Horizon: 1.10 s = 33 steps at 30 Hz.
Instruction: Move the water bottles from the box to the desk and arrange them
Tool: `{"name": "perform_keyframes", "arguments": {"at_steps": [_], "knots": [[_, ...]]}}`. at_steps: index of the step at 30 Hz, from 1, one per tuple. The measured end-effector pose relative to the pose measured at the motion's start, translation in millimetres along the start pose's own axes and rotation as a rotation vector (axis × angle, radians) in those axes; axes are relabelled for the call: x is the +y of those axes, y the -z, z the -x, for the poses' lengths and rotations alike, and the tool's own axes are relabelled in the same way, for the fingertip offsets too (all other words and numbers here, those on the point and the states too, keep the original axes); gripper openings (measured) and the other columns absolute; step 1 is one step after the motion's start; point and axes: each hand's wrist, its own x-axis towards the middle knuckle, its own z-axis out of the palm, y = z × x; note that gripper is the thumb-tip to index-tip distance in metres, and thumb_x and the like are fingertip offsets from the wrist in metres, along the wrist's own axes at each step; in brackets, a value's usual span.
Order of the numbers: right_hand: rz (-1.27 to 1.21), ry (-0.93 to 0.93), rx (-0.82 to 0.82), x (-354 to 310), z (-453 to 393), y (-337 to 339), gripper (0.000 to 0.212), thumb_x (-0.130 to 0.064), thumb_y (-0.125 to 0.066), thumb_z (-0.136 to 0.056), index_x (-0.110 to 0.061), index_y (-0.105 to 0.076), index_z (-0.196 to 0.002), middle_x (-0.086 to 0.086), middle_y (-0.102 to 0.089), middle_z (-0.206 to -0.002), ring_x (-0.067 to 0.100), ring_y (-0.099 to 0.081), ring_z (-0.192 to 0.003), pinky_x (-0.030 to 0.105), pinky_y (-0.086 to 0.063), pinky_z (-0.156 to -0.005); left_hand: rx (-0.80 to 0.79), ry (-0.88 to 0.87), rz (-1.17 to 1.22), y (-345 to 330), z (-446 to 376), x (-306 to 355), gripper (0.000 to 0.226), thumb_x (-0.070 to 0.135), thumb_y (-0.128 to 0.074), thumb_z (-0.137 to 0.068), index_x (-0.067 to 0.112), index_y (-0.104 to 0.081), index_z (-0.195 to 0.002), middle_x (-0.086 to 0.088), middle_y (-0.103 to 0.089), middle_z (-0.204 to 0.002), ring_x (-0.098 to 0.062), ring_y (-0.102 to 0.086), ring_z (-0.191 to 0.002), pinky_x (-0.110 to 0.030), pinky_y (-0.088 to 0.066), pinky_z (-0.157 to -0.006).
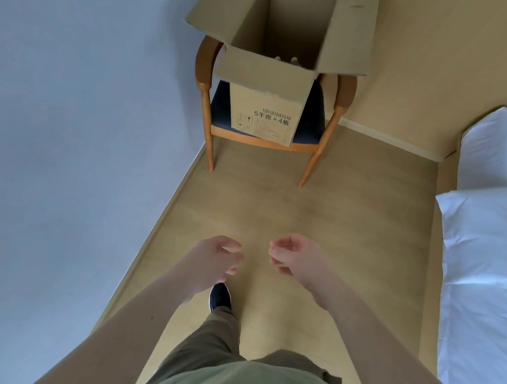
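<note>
While both the left hand (pixel 219 255) and the right hand (pixel 291 255) hang loosely curled and hold nothing, the box (pixel 270 78) sits well ahead of them on a chair (pixel 208 93), with bottle tops (pixel 286 59) barely visible deep inside. Reaching that far down could tip the tall box off the seat, I judge, and no tabletop shows.

At the top centre of the frame the box (pixel 268 99) stands on the chair (pixel 312 126), flaps open, with bottle tops (pixel 286 59) just showing inside. My left hand (pixel 217 258) and right hand (pixel 294 255) hang side by side at lower centre, over the floor (pixel 322 205). The bed (pixel 490 248) lies along the right edge.
</note>
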Motion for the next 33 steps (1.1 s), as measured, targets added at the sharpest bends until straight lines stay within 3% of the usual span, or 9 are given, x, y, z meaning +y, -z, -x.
{"name": "perform_keyframes", "arguments": {"at_steps": [3, 8, 16, 20, 27, 33], "knots": [[-0.005, 0.012, 0.027, -31, -24, -10, 0.008, -0.021, -0.068, -0.092, -0.019, -0.07, -0.099, -0.004, -0.076, -0.086, 0.011, -0.072, -0.085, 0.023, -0.058, -0.076, -0.02, -0.01, -0.056, 29, -27, 22, 0.027, 0.027, -0.061, -0.094, 0.027, -0.064, -0.12, 0.001, -0.074, -0.101, -0.014, -0.072, -0.097, -0.038, -0.058, -0.094], [-0.029, -0.004, 0.036, -67, -53, -25, 0.009, -0.016, -0.065, -0.094, -0.016, -0.069, -0.102, 0.002, -0.075, -0.097, 0.018, -0.072, -0.095, 0.028, -0.058, -0.082, -0.027, -0.023, -0.051, 64, -61, 48, 0.021, 0.027, -0.06, -0.095, 0.026, -0.065, -0.115, 0.0, -0.074, -0.1, -0.013, -0.072, -0.096, -0.039, -0.059, -0.092], [-0.085, -0.032, 0.061, -111, -111, -9, 0.009, -0.013, -0.063, -0.095, -0.014, -0.068, -0.103, 0.006, -0.074, -0.097, 0.016, -0.069, -0.091, 0.028, -0.058, -0.083, -0.052, -0.014, -0.038, 94, -115, 95, 0.022, 0.028, -0.061, -0.095, 0.025, -0.065, -0.116, 0.0, -0.073, -0.102, -0.016, -0.071, -0.099, -0.039, -0.058, -0.095], [-0.056, -0.009, 0.037, -138, -148, -4, 0.009, -0.017, -0.065, -0.093, -0.019, -0.069, -0.101, 0.004, -0.076, -0.095, 0.026, -0.071, -0.1, 0.038, -0.058, -0.092, -0.039, -0.03, -0.062, 107, -139, 125, 0.024, 0.029, -0.06, -0.095, 0.025, -0.064, -0.118, 0.001, -0.073, -0.105, -0.013, -0.071, -0.098, -0.038, -0.058, -0.094], [-0.102, 0.123, -0.124, -228, -227, 35, 0.013, -0.021, -0.069, -0.092, -0.019, -0.071, -0.105, -0.001, -0.076, -0.098, 0.013, -0.073, -0.093, 0.027, -0.059, -0.082, -0.033, -0.064, 0.06, 139, -199, 220, 0.019, 0.029, -0.064, -0.096, 0.027, -0.064, -0.115, 0.0, -0.077, -0.102, -0.01, -0.074, -0.095, -0.035, -0.059, -0.093], [-0.144, 0.182, -0.177, -306, -294, 93, 0.015, -0.021, -0.069, -0.094, -0.017, -0.069, -0.108, 0.004, -0.077, -0.1, 0.018, -0.074, -0.097, 0.032, -0.06, -0.088, -0.009, -0.14, 0.086, 149, -253, 314, 0.018, 0.03, -0.065, -0.096, 0.024, -0.068, -0.112, -0.003, -0.076, -0.103, -0.013, -0.074, -0.095, -0.028, -0.061, -0.087]]}}
